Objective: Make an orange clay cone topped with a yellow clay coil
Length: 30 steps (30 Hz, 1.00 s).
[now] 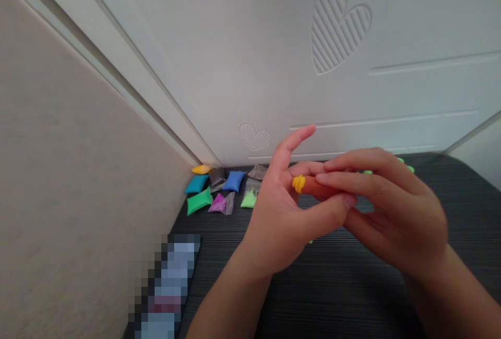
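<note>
Both hands meet over the dark table around a small orange-brown piece of modelling clay [318,188] with yellow coiled clay [299,183] at its left end. My left hand [285,214] grips it with the thumb in front, its index finger stretched up and away. From the right, my right hand [403,208] closes its fingertips on the same piece. Fingers cover much of the clay, so its full shape is hidden.
Several small clay packets, among them a green one [199,201] and a blue one [234,181], lie at the table's back left. Light green bits [409,169] sit behind my right hand. A blurred-out device [168,287] lies front left. A white panel [219,68] rises behind.
</note>
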{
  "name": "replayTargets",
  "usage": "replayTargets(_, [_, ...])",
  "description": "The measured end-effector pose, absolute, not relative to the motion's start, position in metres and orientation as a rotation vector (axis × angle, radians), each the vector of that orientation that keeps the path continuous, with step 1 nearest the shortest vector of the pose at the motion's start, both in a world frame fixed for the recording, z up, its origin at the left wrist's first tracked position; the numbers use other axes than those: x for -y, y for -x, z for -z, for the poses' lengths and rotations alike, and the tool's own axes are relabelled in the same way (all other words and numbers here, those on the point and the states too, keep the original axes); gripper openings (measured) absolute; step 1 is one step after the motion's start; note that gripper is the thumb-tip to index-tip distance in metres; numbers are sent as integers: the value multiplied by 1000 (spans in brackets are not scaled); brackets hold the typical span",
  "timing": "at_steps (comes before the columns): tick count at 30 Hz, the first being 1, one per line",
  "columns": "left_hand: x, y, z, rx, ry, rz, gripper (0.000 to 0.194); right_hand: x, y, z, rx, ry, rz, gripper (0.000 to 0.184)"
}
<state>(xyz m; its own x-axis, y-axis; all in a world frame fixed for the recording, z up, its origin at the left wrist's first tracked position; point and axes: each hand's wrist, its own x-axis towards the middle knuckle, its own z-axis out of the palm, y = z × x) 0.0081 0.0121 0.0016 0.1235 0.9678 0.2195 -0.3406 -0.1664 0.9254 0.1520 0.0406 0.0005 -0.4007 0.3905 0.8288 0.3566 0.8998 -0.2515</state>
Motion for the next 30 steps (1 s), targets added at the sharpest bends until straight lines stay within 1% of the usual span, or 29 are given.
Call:
replayTargets(5, [-12, -9, -2, -756, -1161, -1373, 67, -40, -151, -1, 2033, 529, -48, 30])
replayTargets(10, [-14, -7, -3, -649, -1093, -1395, 76, -40, -153, -1, 1975, 548, -24, 31])
replayTargets(16, [-18, -5, -3, -567, -1109, -1473, 69, -41, -153, 2, 1921, 535, -39, 40])
replayTargets(18, [-18, -5, -3, -611, -1156, -1521, 67, -41, -153, 3, 1903, 515, -108, 45])
replayTargets(21, [-17, -4, -4, -669, -1238, -1566, 70, -38, -153, 2, 1841, 485, -341, 51])
replayTargets(24, [-15, -2, -4, -684, -1318, -1578, 73, -35, -154, 1, 1805, 495, -492, 48])
replayTargets(30, [-14, -4, -4, -729, -1369, -1620, 72, -38, -154, 1, 1786, 565, -367, 44])
